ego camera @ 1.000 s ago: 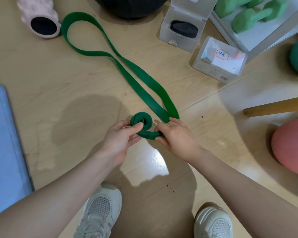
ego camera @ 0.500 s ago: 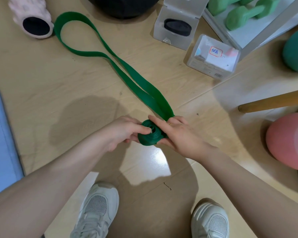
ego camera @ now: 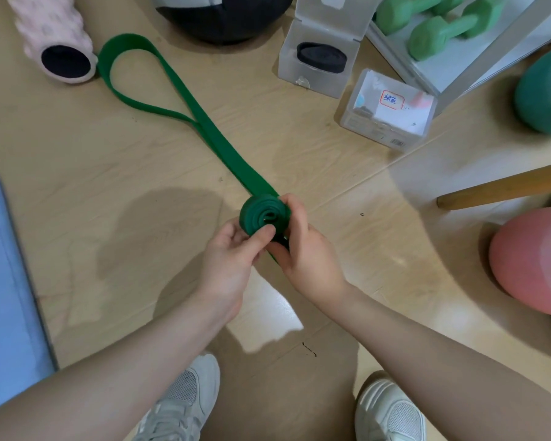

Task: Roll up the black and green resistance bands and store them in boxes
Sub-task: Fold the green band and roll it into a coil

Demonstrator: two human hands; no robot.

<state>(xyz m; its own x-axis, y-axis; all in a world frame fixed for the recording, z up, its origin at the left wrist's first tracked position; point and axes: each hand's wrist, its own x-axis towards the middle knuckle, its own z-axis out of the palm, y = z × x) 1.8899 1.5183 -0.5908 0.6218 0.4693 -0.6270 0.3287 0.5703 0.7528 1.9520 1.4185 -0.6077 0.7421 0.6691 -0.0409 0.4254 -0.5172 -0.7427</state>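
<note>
The black band (ego camera: pixel 322 57) is already lying coiled in its open box (ego camera: pixel 315 74). Both hands, the left hand (ego camera: pixel 229 259) and right hand (ego camera: pixel 303 249), are gripping the green band (ego camera: pixel 264 216), partly rolled; its long tail is trailing across the floor (ego camera: pixel 140 186), and the closed box (ego camera: pixel 388 109) is waiting.

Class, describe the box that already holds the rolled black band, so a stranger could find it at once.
Start at the green dumbbells on the grey shelf at top right. Just left stands a frosted plastic box, lid up. Unlike the closed, labelled box beside it, it shows a rolled black band inside.
</note>
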